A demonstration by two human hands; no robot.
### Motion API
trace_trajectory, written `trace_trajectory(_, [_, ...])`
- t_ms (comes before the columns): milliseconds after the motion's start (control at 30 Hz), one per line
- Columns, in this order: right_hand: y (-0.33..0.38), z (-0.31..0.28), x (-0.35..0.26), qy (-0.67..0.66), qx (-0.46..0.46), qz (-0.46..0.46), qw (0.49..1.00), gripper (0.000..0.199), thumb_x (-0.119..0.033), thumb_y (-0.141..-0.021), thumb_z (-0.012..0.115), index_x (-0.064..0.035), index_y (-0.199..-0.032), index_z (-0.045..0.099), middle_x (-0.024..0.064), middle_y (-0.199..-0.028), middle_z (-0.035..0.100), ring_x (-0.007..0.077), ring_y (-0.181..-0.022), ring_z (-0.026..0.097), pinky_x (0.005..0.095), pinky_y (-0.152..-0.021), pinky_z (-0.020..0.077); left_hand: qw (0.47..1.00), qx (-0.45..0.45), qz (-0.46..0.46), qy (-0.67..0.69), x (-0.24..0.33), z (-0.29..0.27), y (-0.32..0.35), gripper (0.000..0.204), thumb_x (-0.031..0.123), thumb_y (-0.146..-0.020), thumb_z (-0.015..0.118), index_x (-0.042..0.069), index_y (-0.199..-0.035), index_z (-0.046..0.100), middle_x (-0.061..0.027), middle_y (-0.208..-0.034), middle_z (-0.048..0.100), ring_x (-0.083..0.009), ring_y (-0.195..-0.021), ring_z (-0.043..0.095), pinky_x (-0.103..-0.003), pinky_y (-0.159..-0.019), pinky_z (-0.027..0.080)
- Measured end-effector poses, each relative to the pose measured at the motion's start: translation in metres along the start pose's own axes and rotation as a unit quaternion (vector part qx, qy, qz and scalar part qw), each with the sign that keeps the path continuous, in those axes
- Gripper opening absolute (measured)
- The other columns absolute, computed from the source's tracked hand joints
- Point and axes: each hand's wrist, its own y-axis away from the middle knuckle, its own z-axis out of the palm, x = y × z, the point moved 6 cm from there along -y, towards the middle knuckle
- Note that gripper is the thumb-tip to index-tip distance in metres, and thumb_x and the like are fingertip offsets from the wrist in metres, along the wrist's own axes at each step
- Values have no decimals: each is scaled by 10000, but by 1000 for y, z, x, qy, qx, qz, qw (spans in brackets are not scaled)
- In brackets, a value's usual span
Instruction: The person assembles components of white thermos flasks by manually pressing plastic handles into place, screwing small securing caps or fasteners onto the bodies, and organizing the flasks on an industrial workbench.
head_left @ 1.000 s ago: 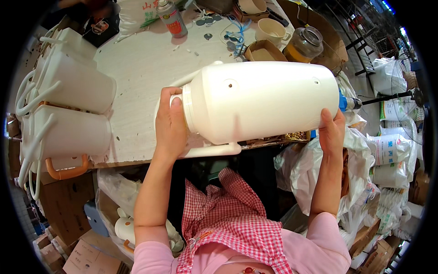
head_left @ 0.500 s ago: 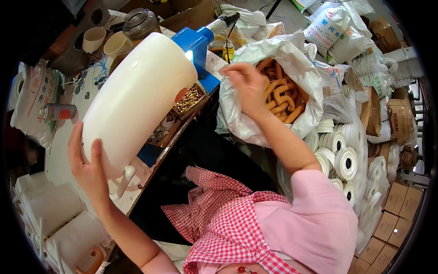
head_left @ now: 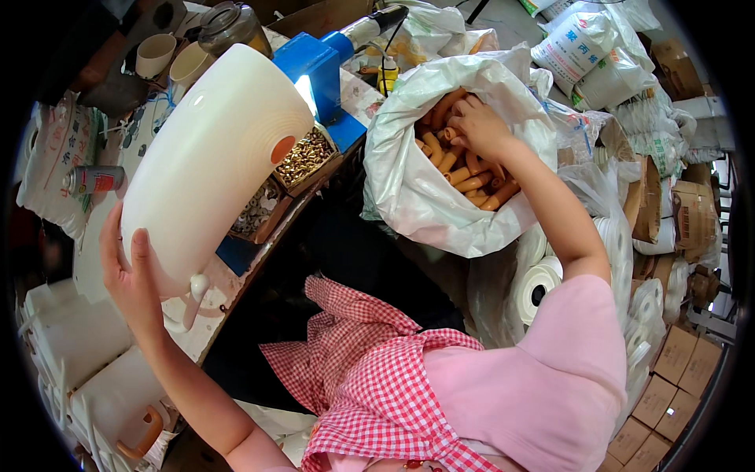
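My left hand point(head_left: 135, 271) is wrapped round the near end of a large cream-white plastic jug point(head_left: 216, 157), thumb on one side and fingers on the other. The jug lies tilted, its far end beside a blue machine point(head_left: 314, 75). An orange-brown round patch point(head_left: 283, 149) shows on its side, and a small white lever point(head_left: 193, 295) sticks out near my left wrist. Inside an open white plastic bag point(head_left: 409, 208), my right hand point(head_left: 478, 127) has its fingers curled on an orange-brown curved handle among several alike point(head_left: 476, 182). The fingertips are partly hidden.
Small brass-coloured parts fill a box point(head_left: 307, 161) at the bench edge. A spray can point(head_left: 94, 179), cups point(head_left: 156, 55) and a glass jar point(head_left: 232, 27) stand on the bench. White containers point(head_left: 118, 393) sit lower left; bagged white rings point(head_left: 539, 287) and cartons point(head_left: 661, 397) lie right.
My right hand has moved from above the bag's near left rim down into the handles. The jug and my left hand have shifted slightly left in view.
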Motion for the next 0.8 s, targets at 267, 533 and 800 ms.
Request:
trace_trajectory(267, [50,-72,-24,-183,64,65,979,296,-287,-922,670,-12,-935,562,172,-936,598,394,-886,597,461,-784,489,1000,3,22,21,-9,0,-4,462,225,-998,641,-5,-1390,556,-126,-1417,561,-226,-1300,522,-355,-1116,375])
trace_trajectory(533, [69,-131,-51,-308,155,49,938,308,-273,-901,707,-8,-859,556,148,-784,541,338,-720,539,409,-664,448,999,1,36,26,-8,1,-4,473,247,-1005,633,-15,-1391,548,-136,-1390,584,-234,-1293,529,-356,-1114,376])
trace_trajectory(800, [38,-149,-113,-551,45,69,830,219,-174,-871,739,-34,-907,574,2,-782,552,120,-716,512,292,-649,442,996,30,71,-53,-6,-6,-3,411,200,-944,675,29,-1314,625,-131,-1338,623,-256,-1281,550,-363,-1102,385])
